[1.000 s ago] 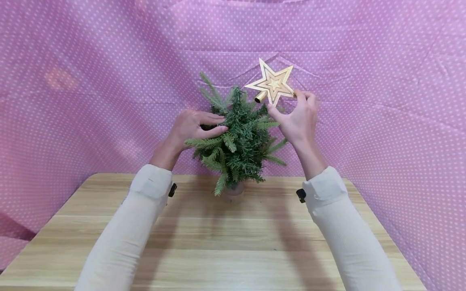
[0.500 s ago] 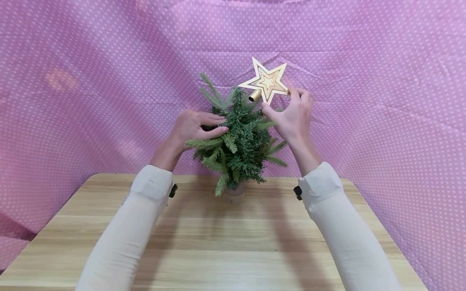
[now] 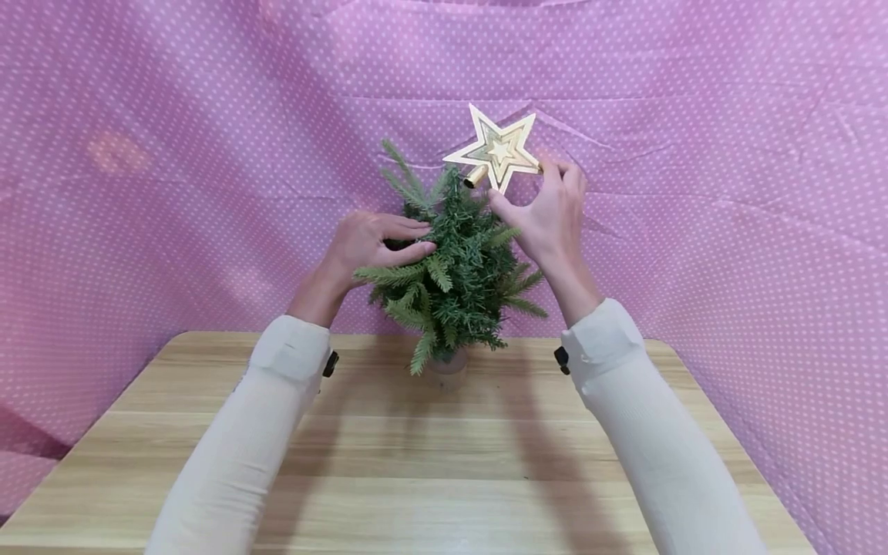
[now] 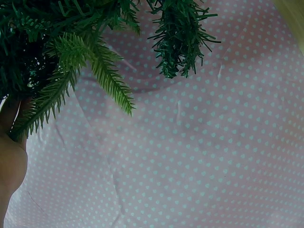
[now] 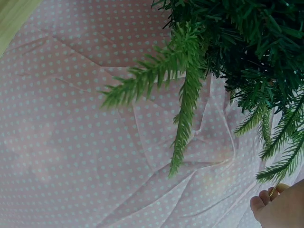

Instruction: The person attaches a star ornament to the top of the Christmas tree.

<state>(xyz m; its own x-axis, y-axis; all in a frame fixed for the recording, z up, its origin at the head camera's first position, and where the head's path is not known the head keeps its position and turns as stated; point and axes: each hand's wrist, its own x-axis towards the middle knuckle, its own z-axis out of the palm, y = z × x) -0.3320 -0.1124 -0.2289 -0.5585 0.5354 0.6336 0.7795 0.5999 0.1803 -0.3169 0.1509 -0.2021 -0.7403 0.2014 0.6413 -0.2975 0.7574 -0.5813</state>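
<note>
A small artificial Christmas tree (image 3: pixel 465 270) stands on the table, its branches filling the top of both wrist views. My left hand (image 3: pixel 364 240) holds its left side, thumb in front and fingertips hidden among the needles. In the left wrist view only part of the left hand (image 4: pixel 12 161) shows at the edge. With thumb and fingers, my right hand (image 3: pixel 555 212) grips a gold star tree topper (image 3: pixel 499 150) by its lower right points. The topper's hollow tube (image 3: pixel 475 176) points down and left, just right of the tree's tip (image 3: pixel 452 181).
The tree's base (image 3: pixel 447 366) rests near the back edge of the wooden table (image 3: pixel 430 455). Behind and at both sides hangs a pink dotted cloth (image 3: pixel 694 154). Light green twigs (image 3: pixel 402 173) stick out around the tree's top and sides.
My right hand has carried the star left and slightly up, bringing its tube close to the tree's tip. The left hand and the tree have stayed in place.
</note>
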